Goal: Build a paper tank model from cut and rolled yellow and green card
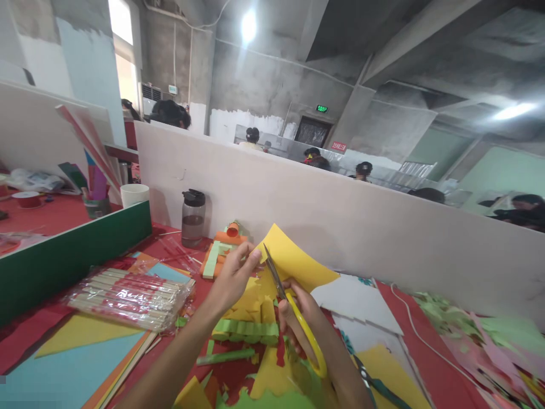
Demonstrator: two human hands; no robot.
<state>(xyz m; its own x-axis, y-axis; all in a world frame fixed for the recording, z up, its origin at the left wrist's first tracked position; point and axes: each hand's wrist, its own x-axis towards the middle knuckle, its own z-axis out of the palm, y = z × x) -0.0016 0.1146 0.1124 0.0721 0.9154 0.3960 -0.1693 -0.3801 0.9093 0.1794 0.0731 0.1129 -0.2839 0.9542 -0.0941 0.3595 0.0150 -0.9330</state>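
A yellow sheet of paper (pixel 293 255) is held up over the table, pinched at its left corner by my left hand (pixel 236 270). My right hand (pixel 300 309) grips yellow-handled scissors (pixel 307 335), whose dark blades point up and left and lie at the paper's edge near my left fingers. Below my hands are yellow paper pieces (pixel 251 301), a green rolled-paper row (pixel 244 331) and a thin green paper roll (pixel 225 357). Just behind my left hand stands an orange and green paper model (pixel 223 250).
A water bottle (pixel 193 218) stands against the white partition (pixel 298 187). Wrapped chopsticks (pixel 128 298) and coloured sheets (pixel 80 363) lie left. Dark-handled scissors (pixel 374 383), white boards (pixel 361 304), a white cord (pixel 415 329) and paper scraps (pixel 481 335) lie right. People sit beyond the partition.
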